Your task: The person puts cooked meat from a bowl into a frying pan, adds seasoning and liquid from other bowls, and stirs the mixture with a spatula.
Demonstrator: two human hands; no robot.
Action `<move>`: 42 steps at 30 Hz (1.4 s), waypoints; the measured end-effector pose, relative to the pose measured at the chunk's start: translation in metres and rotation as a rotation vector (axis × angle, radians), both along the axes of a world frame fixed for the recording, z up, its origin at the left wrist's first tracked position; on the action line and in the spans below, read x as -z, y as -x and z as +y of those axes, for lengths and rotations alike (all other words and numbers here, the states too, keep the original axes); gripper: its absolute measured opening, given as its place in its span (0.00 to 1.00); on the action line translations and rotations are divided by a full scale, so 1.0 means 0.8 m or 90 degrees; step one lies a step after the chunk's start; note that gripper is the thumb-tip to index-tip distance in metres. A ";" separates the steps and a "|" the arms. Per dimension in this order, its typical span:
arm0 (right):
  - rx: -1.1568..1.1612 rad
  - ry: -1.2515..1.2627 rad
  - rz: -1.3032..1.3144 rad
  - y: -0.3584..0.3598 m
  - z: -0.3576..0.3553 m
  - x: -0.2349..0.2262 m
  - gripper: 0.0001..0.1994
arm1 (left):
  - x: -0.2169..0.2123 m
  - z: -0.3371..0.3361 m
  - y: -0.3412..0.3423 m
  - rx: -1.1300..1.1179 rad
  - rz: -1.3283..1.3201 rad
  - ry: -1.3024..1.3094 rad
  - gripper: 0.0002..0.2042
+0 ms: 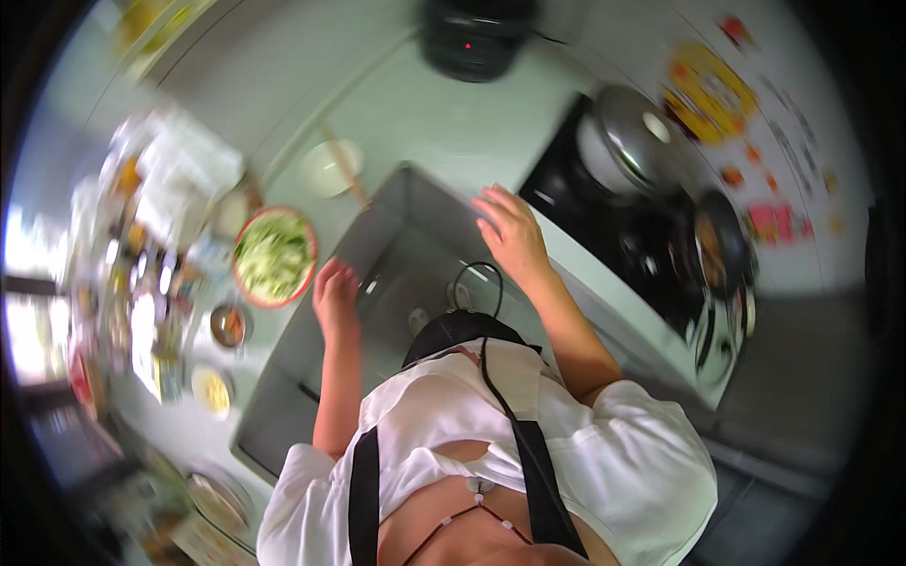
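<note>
My left hand (336, 294) hangs in the air by the left counter's edge, fingers loosely bent and somewhat blurred; I see nothing in it. It is nearest to a red-rimmed bowl (276, 257) of cut pale-green vegetable, a little apart from it. My right hand (512, 234) is raised near the counter edge in front of the stove, its fingers spread and holding nothing. Beyond both hands, at the counter corner, stands a white bowl (324, 174) with a blurred wooden stick or chopsticks (347, 172) beside or across it.
A black cooktop (618, 231) bears a lidded pot (637, 141) and a frying pan (719, 247) with brown food. At the back sits a dark cooker (475, 40) with a red light. A metal bowl (227, 325), a small yellowish dish (211, 391) and white plastic bags (184, 179) crowd the left counter.
</note>
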State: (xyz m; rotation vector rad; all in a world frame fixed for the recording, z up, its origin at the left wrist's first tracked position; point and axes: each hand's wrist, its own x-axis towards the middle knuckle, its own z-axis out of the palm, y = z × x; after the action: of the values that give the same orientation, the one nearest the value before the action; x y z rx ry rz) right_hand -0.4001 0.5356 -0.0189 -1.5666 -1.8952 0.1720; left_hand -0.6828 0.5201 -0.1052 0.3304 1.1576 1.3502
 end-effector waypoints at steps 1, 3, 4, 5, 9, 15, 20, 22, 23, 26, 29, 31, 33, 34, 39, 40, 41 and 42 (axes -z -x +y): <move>0.034 0.016 0.004 -0.022 -0.031 -0.002 0.13 | 0.003 -0.008 -0.003 0.020 0.014 -0.012 0.14; 0.158 0.024 0.013 -0.067 -0.087 -0.014 0.10 | -0.007 -0.015 -0.023 0.058 0.064 -0.021 0.11; 0.227 0.068 0.064 -0.089 -0.119 -0.020 0.10 | -0.011 -0.015 -0.041 0.094 0.097 -0.043 0.10; 0.293 0.109 0.119 -0.110 -0.150 -0.023 0.09 | -0.015 -0.016 -0.063 0.127 0.129 -0.067 0.08; 0.461 0.040 0.155 -0.170 -0.241 -0.029 0.08 | -0.039 -0.026 -0.141 0.285 0.199 -0.170 0.05; 0.535 -0.093 0.077 -0.261 -0.386 -0.047 0.05 | -0.074 -0.102 -0.302 0.370 0.191 -0.253 0.11; 0.653 -0.119 -0.032 -0.389 -0.502 -0.073 0.08 | -0.056 -0.209 -0.430 0.407 0.119 -0.208 0.18; 0.652 -0.085 -0.169 -0.455 -0.518 -0.075 0.11 | -0.060 -0.243 -0.463 0.444 0.087 -0.199 0.20; 0.653 -0.043 -0.234 -0.482 -0.521 -0.072 0.13 | -0.068 -0.256 -0.476 0.467 0.091 -0.209 0.20; 0.629 0.033 -0.354 -0.552 -0.512 -0.050 0.22 | -0.088 -0.280 -0.509 0.472 0.089 -0.213 0.21; 0.673 0.322 -0.209 -0.571 -0.490 -0.057 0.29 | -0.095 -0.284 -0.513 0.458 0.113 -0.217 0.20; 0.636 0.328 -0.180 -0.590 -0.487 -0.038 0.29 | -0.087 -0.284 -0.515 0.469 0.127 -0.204 0.19; 0.613 0.304 -0.170 -0.604 -0.482 -0.021 0.27 | -0.082 -0.280 -0.522 0.483 0.128 -0.193 0.17; 0.621 0.296 -0.169 -0.606 -0.480 -0.020 0.24 | -0.078 -0.276 -0.525 0.494 0.133 -0.187 0.17; 0.528 0.407 -0.135 -0.628 -0.486 -0.115 0.17 | -0.067 -0.250 -0.535 0.522 0.130 -0.180 0.16; 0.492 0.433 -0.132 -0.631 -0.489 -0.146 0.16 | -0.065 -0.244 -0.536 0.531 0.135 -0.177 0.16; 0.483 0.432 -0.148 -0.631 -0.495 -0.172 0.15 | -0.063 -0.237 -0.538 0.539 0.139 -0.178 0.16; 0.478 0.430 -0.166 -0.630 -0.503 -0.196 0.13 | -0.062 -0.230 -0.542 0.548 0.139 -0.179 0.16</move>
State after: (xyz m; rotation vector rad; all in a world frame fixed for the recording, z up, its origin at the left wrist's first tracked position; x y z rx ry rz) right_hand 0.1038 0.1334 0.1382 -2.7641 -1.3407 0.3013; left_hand -0.2491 0.3357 -0.0558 1.0654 0.8283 0.7077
